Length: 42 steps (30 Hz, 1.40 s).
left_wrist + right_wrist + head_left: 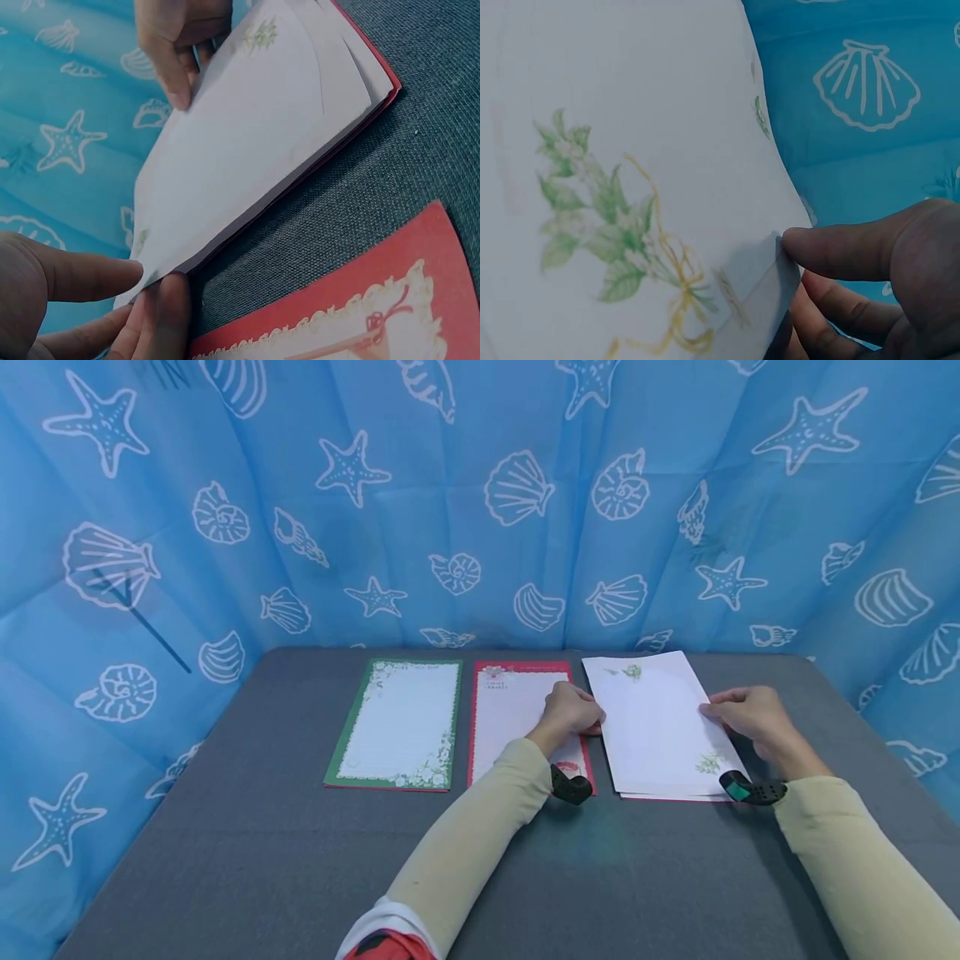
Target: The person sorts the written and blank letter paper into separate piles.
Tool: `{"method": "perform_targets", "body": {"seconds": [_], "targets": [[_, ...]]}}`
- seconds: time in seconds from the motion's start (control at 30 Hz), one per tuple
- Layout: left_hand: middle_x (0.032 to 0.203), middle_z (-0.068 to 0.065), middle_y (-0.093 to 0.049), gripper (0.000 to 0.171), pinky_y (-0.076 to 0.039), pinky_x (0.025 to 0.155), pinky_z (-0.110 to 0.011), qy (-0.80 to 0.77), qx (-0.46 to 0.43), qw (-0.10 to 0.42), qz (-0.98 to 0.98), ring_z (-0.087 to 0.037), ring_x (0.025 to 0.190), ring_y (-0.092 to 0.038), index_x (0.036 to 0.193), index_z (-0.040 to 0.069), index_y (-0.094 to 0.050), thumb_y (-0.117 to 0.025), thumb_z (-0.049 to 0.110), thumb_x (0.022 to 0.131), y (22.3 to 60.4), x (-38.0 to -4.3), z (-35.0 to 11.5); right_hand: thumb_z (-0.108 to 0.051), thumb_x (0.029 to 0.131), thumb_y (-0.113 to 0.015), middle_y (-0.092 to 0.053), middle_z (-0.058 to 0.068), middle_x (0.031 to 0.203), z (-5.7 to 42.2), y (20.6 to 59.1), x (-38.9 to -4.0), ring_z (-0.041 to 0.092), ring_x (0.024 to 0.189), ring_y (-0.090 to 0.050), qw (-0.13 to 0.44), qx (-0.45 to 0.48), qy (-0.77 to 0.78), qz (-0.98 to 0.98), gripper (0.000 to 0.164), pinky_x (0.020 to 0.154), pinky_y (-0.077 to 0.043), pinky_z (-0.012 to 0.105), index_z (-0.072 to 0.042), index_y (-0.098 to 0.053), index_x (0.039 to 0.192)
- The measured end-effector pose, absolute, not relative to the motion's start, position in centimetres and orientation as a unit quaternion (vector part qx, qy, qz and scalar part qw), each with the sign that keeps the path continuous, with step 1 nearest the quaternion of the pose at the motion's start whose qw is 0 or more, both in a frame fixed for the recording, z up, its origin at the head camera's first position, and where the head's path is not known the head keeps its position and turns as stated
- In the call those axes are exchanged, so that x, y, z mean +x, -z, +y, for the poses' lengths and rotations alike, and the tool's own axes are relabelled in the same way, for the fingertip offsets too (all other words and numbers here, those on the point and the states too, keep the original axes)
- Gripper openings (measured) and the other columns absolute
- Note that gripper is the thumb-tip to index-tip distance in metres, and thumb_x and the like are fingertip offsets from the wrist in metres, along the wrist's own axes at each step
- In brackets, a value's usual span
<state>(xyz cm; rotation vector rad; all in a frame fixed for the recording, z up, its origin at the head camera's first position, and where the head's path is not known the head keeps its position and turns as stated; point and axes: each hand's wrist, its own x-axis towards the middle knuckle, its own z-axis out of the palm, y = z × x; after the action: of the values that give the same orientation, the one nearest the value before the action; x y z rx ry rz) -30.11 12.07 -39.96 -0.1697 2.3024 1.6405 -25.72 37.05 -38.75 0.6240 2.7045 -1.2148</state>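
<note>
A stack of white sheets of paper (660, 718), each corner printed with small green leaf sprigs, is held at the right of the table. My left hand (567, 714) pinches its left edge, thumb on top and fingers beneath. On the opposite edge, my right hand (753, 720) pinches the paper between thumb and fingers. In the left wrist view the top sheets (225, 165) lie slightly fanned over a red-edged sheet at the bottom. Close up in the right wrist view, a leaf bouquet with a yellow ribbon decorates the paper (705, 97).
Left of the stack lies a red-bordered sheet (510, 710), partly covered by my left forearm. Farther left is a green-bordered floral sheet (397, 718) with red showing under its front edge. All rest on a grey table (247, 852) before a blue seashell curtain (450, 510).
</note>
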Motion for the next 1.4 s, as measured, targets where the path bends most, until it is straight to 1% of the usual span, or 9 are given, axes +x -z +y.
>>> {"method": "perform_targets", "body": {"seconds": [0.23, 0.47, 0.57, 0.7, 0.87, 1.0, 1.17, 1.3, 1.4], "targets": [[0.065, -0.008, -0.066, 0.004, -0.055, 0.056, -0.024, -0.563, -0.048, 0.165, 0.808, -0.011, 0.047, -0.059, 0.085, -0.002, -0.072, -0.075, -0.005, 0.084, 39.7, -29.9, 11.9, -0.023, 0.099, -0.061, -0.053, 0.031, 0.118, 36.6, 38.9, -25.6, 0.038, 0.101, -0.051, 0.050, 0.224, 0.377, 0.898, 0.047, 0.077, -0.046, 0.044, 0.013, -0.056, 0.128], [0.063, -0.007, -0.065, 0.008, -0.053, 0.056, -0.024, -0.553, -0.033, 0.168, 0.815, -0.011, 0.049, -0.059, 0.082, -0.002, -0.071, -0.076, 0.002, 0.087, 39.6, -29.6, 11.8, -0.022, 0.098, -0.060, -0.049, 0.035, 0.129, 36.1, 38.9, -25.4, 0.048, 0.117, -0.044, 0.034, 0.253, 0.360, 0.898, 0.047, 0.093, -0.044, 0.061, 0.015, -0.058, 0.127], [0.060, -0.008, -0.066, 0.007, -0.050, 0.056, -0.023, -0.544, -0.019, 0.154, 0.825, -0.013, 0.051, -0.060, 0.082, -0.002, -0.072, -0.076, 0.002, 0.087, 39.6, -29.4, 11.7, -0.021, 0.097, -0.060, -0.049, 0.035, 0.129, 35.8, 38.9, -25.2, 0.050, 0.119, -0.040, 0.014, 0.251, 0.352, 0.902, 0.045, 0.089, -0.044, 0.060, 0.015, -0.060, 0.124], [0.063, -0.008, -0.067, 0.004, -0.050, 0.058, -0.024, -0.540, 0.000, 0.142, 0.830, -0.016, 0.056, -0.065, 0.089, -0.001, -0.074, -0.074, 0.002, 0.088, 39.5, -29.3, 10.9, -0.024, 0.096, -0.061, -0.054, 0.032, 0.124, 34.8, 38.6, -25.0, 0.045, 0.110, -0.047, -0.011, 0.238, 0.339, 0.910, 0.043, 0.075, -0.044, 0.049, 0.011, -0.064, 0.120], [0.072, -0.006, -0.068, 0.016, -0.052, 0.060, -0.028, -0.553, 0.015, 0.134, 0.822, -0.020, 0.065, -0.069, 0.104, -0.001, -0.072, -0.074, 0.005, 0.089, 39.2, -29.3, 9.3, -0.028, 0.096, -0.063, -0.058, 0.030, 0.120, 32.8, 38.4, -25.5, 0.041, 0.106, -0.050, -0.022, 0.214, 0.334, 0.918, 0.042, 0.071, -0.039, 0.042, 0.007, -0.066, 0.118], [0.072, -0.004, -0.070, 0.025, -0.049, 0.063, -0.028, -0.536, 0.027, 0.119, 0.835, -0.015, 0.064, -0.066, 0.112, 0.000, -0.072, -0.074, 0.010, 0.090, 39.2, -29.6, 7.5, -0.027, 0.095, -0.065, -0.067, 0.024, 0.102, 30.9, 38.6, -26.0, 0.037, 0.099, -0.052, -0.036, 0.184, 0.344, 0.920, 0.041, 0.070, -0.038, 0.040, 0.007, -0.067, 0.116], [0.069, -0.004, -0.069, 0.031, -0.048, 0.064, -0.030, -0.531, 0.028, 0.103, 0.841, -0.013, 0.061, -0.062, 0.118, 0.000, -0.070, -0.073, 0.012, 0.090, 39.3, -29.9, 4.7, -0.022, 0.092, -0.070, -0.071, 0.012, 0.083, 28.0, 38.9, -26.5, 0.022, 0.075, -0.059, -0.065, 0.134, 0.359, 0.922, 0.034, 0.062, -0.041, 0.035, 0.007, -0.070, 0.109], [0.078, -0.005, -0.071, 0.032, -0.051, 0.065, -0.031, -0.524, 0.020, 0.088, 0.847, -0.015, 0.067, -0.065, 0.118, 0.000, -0.070, -0.073, 0.013, 0.089, 39.3, -30.0, 2.6, -0.020, 0.090, -0.072, -0.071, 0.012, 0.080, 25.8, 39.0, -26.7, 0.012, 0.063, -0.059, -0.075, 0.095, 0.371, 0.921, 0.030, 0.058, -0.042, 0.032, 0.006, -0.071, 0.104], [0.089, -0.006, -0.072, 0.032, -0.054, 0.070, -0.033, -0.502, 0.015, 0.066, 0.862, -0.018, 0.078, -0.068, 0.118, 0.000, -0.071, -0.073, 0.014, 0.089, 39.3, -30.0, 1.3, -0.019, 0.090, -0.071, -0.071, 0.014, 0.084, 24.3, 39.2, -26.9, 0.014, 0.065, -0.061, -0.064, 0.078, 0.383, 0.918, 0.030, 0.059, -0.043, 0.031, 0.007, -0.071, 0.105]]}}
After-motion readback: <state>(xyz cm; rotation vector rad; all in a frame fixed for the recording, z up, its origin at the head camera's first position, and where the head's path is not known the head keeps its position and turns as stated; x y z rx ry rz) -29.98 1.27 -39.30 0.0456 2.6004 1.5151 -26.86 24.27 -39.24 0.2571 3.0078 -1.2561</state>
